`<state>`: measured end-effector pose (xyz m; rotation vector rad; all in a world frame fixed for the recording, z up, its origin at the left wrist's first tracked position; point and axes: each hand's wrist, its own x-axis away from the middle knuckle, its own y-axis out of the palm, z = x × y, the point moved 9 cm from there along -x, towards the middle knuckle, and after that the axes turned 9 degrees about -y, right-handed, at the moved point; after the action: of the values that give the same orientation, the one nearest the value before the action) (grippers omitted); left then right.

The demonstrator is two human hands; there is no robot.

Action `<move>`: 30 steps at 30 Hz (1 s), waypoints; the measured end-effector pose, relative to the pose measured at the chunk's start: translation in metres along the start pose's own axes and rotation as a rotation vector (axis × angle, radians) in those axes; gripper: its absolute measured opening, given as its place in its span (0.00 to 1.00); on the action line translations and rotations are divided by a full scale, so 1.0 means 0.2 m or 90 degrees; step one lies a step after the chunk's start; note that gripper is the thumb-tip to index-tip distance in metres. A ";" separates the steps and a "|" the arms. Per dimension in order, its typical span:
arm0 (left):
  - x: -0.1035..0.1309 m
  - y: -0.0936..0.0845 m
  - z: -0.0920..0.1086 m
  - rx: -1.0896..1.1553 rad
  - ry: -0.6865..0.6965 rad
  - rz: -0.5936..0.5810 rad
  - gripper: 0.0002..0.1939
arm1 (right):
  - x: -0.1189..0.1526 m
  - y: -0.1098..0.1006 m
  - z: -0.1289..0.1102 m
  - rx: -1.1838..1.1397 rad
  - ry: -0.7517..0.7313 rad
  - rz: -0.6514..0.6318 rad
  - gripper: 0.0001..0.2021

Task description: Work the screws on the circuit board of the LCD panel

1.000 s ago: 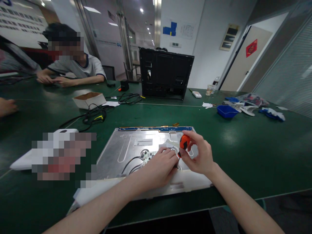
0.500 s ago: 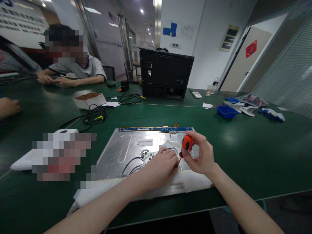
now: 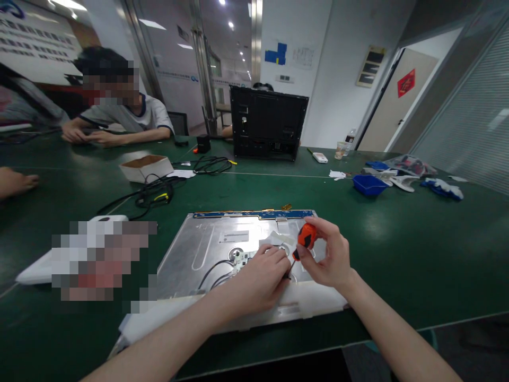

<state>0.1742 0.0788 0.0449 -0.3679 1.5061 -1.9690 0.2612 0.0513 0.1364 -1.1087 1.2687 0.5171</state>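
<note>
In my right hand is a short orange and black screwdriver, pinched by its handle between thumb and fingers. Its thin shaft slants down to the metal back of a display panel lying on the table. My left hand lies across the panel, fingers curled and closed, with the fingertips beside the screwdriver's tip. Whatever those fingertips pinch is hidden. A small circuit board with black cables shows just past my left hand. Along the panel's far edge runs a blue circuit strip. White foam sheet covers the near edge.
A black monitor housing stands upright at the back. Left of it are a cardboard box and black cables. A blue tray and gloves lie right. A person sits across the table.
Both hands stay almost in place, and the screwdriver remains against the panel with a very slight shift. The camera view has tilted a little.
</note>
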 end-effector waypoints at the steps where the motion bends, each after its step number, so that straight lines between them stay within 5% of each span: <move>1: 0.00 -0.01 0.00 0.002 -0.001 0.001 0.05 | 0.01 -0.01 0.01 0.007 0.002 0.006 0.24; 5: 0.01 -0.05 0.01 0.018 -0.004 -0.002 0.05 | 0.04 -0.07 0.07 0.069 0.039 0.032 0.26; 9: 0.01 -0.22 -0.03 0.076 -0.026 0.067 0.12 | 0.01 -0.16 0.14 0.127 0.098 0.050 0.24; 12: 0.09 -0.38 -0.17 0.082 -0.077 0.143 0.14 | -0.01 -0.17 0.18 0.176 0.165 -0.020 0.21; 15: 0.27 -0.43 -0.38 0.024 -0.160 0.176 0.18 | 0.10 -0.09 0.26 0.205 0.277 -0.172 0.19; 19: 0.62 -0.30 -0.62 -0.092 -0.266 0.183 0.25 | 0.38 0.06 0.33 0.211 0.400 -0.437 0.08; 23: 0.87 -0.16 -0.68 -0.163 -0.332 0.223 0.30 | 0.53 0.07 0.28 0.200 0.434 -0.504 0.12; 30: 0.82 -0.08 -0.63 -0.222 -0.268 0.078 0.33 | 0.61 0.06 0.23 0.201 0.482 -0.567 0.18</move>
<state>-0.0266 0.0745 -0.0033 -0.7660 1.5425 -1.4186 0.3072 0.0655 0.0156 -1.4996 1.2463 -0.8133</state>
